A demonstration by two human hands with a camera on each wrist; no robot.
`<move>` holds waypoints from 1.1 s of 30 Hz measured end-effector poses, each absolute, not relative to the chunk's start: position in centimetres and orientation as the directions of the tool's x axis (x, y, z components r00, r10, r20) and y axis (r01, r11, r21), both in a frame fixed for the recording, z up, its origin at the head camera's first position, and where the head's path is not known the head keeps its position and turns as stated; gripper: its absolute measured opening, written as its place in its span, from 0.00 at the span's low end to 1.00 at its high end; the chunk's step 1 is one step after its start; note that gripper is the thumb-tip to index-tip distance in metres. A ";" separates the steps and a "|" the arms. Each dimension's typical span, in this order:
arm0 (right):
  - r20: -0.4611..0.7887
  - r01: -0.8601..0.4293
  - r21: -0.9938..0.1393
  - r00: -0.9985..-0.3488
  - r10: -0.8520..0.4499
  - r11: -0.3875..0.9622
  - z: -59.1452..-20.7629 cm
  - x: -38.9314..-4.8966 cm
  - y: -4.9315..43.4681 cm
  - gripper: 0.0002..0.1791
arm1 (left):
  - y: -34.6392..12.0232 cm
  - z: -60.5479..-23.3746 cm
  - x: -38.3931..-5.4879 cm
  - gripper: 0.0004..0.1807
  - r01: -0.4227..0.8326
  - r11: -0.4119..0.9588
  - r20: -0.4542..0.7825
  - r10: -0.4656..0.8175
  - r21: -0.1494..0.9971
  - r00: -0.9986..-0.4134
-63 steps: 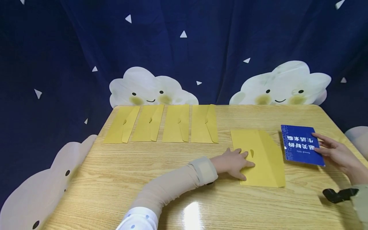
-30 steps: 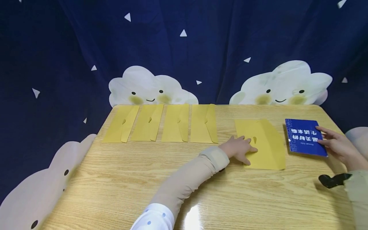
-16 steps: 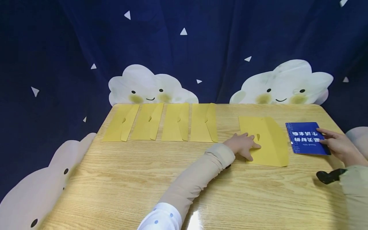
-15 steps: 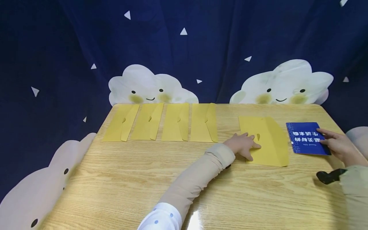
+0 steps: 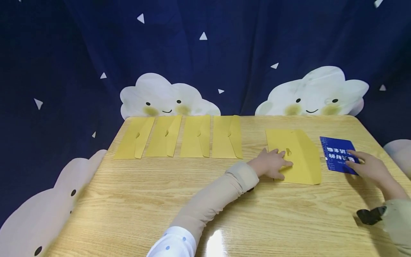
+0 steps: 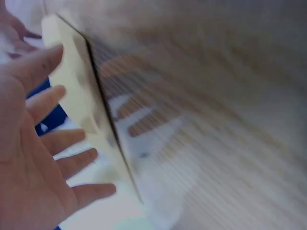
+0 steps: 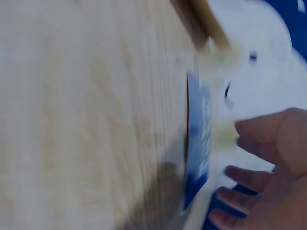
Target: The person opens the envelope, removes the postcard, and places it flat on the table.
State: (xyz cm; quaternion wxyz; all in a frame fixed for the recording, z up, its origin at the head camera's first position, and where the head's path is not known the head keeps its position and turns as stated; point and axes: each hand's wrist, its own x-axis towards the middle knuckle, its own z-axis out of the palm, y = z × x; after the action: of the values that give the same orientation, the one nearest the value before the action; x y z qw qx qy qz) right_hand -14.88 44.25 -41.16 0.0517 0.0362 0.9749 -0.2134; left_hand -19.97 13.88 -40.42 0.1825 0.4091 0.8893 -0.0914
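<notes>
A yellow envelope (image 5: 302, 159) with its flap unfolded lies at the right of the wooden table. My left hand (image 5: 272, 165) rests on its left side, fingers spread. In the left wrist view, the fingers of the left hand (image 6: 41, 177) are apart beside the pale envelope (image 6: 67, 62). A blue card with white lettering (image 5: 334, 155) lies just right of the envelope. Over its right edge hovers my right hand (image 5: 374, 171). The blurred right wrist view has the right hand (image 7: 278, 167) with loosely bent fingers, apart from the blue card (image 7: 195, 139).
Several closed yellow envelopes (image 5: 196, 137) lie in a row along the back left of the table (image 5: 135, 200). Behind the table hangs a dark blue curtain (image 5: 237, 43) with white triangles and cloud faces.
The open envelope and blue card have moved toward the back and right. The right hand has let go of the card and lifted off it. The left hand stays on the envelope.
</notes>
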 end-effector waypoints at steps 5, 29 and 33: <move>-0.139 -0.109 -0.280 -0.978 -0.153 0.954 -40.8 -13.4 41.7 0.34 | 13.8 -40.0 -18.7 0.28 0.761 0.648 -0.401 0.688 -0.033 -0.604; -0.263 -0.057 -0.256 -0.956 -0.126 0.965 -40.8 -14.4 43.0 0.41 | 15.3 -40.7 -18.8 0.29 0.757 0.652 -0.413 0.682 -0.031 -0.604; -0.280 -0.026 -0.276 -0.954 -0.106 0.961 -40.8 -15.0 44.1 0.42 | 16.1 -40.8 -19.2 0.30 0.748 0.664 -0.424 0.674 -0.012 -0.605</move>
State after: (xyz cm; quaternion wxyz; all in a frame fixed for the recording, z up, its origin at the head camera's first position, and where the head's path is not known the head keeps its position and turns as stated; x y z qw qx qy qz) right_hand -14.98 44.11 -40.85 0.1475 -0.0338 0.9791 -0.1358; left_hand -19.16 16.14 -40.84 0.1958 0.3988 0.8909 -0.0944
